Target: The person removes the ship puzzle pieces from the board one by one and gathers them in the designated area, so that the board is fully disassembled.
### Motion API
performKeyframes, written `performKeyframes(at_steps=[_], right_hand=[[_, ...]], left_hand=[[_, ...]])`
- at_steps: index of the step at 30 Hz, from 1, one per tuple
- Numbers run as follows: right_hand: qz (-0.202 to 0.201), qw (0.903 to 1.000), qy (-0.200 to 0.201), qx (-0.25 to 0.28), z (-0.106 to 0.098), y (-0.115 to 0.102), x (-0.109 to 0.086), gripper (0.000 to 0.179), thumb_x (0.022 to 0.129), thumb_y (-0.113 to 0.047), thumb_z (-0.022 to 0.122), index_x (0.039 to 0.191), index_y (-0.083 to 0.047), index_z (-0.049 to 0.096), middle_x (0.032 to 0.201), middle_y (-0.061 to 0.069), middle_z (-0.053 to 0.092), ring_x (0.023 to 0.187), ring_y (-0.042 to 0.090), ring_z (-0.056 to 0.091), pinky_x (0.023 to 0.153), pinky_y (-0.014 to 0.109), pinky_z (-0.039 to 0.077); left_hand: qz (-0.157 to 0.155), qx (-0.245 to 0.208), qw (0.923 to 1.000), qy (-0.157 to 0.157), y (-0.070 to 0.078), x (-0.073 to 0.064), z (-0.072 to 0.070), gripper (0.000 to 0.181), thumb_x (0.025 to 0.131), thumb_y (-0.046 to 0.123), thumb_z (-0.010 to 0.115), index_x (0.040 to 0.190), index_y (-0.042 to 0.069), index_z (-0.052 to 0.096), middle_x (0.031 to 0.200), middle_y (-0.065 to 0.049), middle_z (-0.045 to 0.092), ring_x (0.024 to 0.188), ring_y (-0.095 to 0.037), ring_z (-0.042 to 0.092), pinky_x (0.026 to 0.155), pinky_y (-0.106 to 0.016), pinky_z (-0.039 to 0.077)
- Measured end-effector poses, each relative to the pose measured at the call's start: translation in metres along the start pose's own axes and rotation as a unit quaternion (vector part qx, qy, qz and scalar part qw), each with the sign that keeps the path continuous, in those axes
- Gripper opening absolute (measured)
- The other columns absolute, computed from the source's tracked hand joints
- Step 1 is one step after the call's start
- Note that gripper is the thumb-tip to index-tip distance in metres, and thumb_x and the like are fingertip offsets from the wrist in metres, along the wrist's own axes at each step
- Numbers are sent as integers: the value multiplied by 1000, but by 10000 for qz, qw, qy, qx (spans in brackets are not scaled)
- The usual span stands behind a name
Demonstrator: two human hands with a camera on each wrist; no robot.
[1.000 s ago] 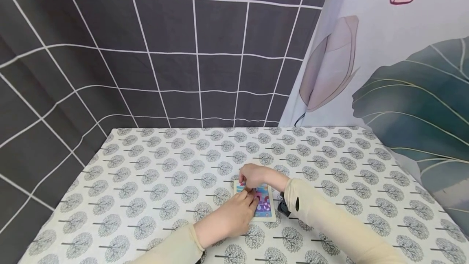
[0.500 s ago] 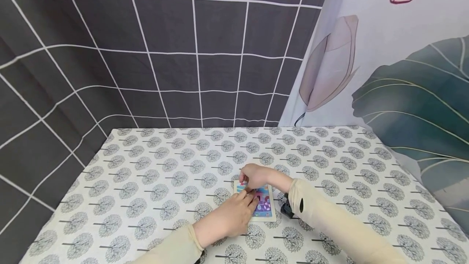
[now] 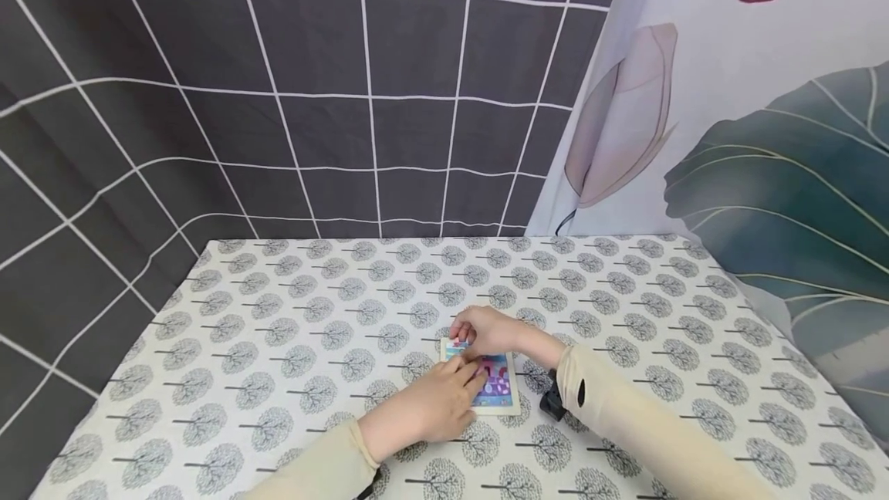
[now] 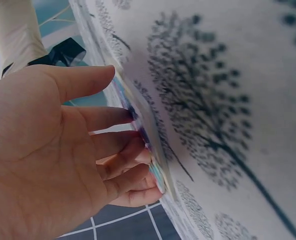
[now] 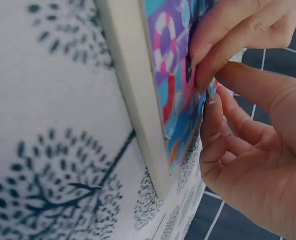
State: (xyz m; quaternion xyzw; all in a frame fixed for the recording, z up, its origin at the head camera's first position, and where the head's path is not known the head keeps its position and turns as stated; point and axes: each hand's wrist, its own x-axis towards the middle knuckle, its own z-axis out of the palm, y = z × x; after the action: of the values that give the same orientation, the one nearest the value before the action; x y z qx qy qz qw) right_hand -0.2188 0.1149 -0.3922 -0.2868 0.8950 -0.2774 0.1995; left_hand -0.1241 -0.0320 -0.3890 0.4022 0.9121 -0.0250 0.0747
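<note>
A colourful picture board (image 3: 497,410) with a cream rim lies on the tablecloth, looking like a jigsaw puzzle in its tray. My left hand (image 3: 444,401) reaches in from the near left, its extended fingertips resting on the picture. In the right wrist view, left fingers (image 5: 228,35) press the printed surface beside the right thumb. My right hand (image 3: 490,330) bends over the board's far left part. Its thumb and index finger pinch a small colourful piece (image 5: 211,91) at the picture, mostly hidden by the fingers. Purple, pink and blue printing shows right of the hands.
A white tablecloth (image 3: 312,346) with grey tree prints covers the table around the board. Behind it hangs a dark curtain (image 3: 312,99) with white grid lines. A leaf-print curtain (image 3: 778,199) hangs at the right. A black wrist camera (image 3: 552,401) sits under the right sleeve.
Both hands stay at the board, with slight finger shifts by the right hand near its far left corner. The head view has tilted a little.
</note>
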Motion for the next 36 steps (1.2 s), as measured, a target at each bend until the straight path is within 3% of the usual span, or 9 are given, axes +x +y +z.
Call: performKeyframes(at_steps=[6,9,18,26,36], right_hand=[[-707,9973,186,43,2,7,-6,26,72,-4,73,97,-6,66,83,-1,60,77,12,55,73,21,50],[-829,9962,272,75,4,11,-7,28,72,-4,72,100,-6,66,84,-3,60,78,11,55,73,20,50],[-889,9944,568,-64,12,14,-7,35,71,-13,79,103,-6,68,90,-2,62,76,6,57,67,17,50],[-1054,9925,603,165,15,15,-8,37,71,-10,78,105,0,67,90,3,61,72,3,60,65,14,53],[-1145,9896,791,358,10,18,-22,38,74,-10,75,107,4,65,101,10,64,75,3,62,69,15,54]], left_hand=[[6,-2,10000,-75,0,0,1,59,93,39,49,143,9,38,148,-5,35,129,-16,34,109,-28,33],[-8,-13,10000,-89,0,0,2,59,93,39,49,143,9,37,148,-5,35,129,-17,34,110,-29,33],[256,-216,9994,-120,-5,-11,6,57,96,38,44,143,7,36,151,-7,29,140,-21,25,115,-32,22],[487,-457,9976,191,-9,-25,9,53,96,37,44,141,9,41,150,-5,30,137,-20,31,113,-35,28],[280,-607,9976,204,-13,-31,11,53,95,39,45,141,14,41,149,0,33,136,-17,33,113,-38,28]])
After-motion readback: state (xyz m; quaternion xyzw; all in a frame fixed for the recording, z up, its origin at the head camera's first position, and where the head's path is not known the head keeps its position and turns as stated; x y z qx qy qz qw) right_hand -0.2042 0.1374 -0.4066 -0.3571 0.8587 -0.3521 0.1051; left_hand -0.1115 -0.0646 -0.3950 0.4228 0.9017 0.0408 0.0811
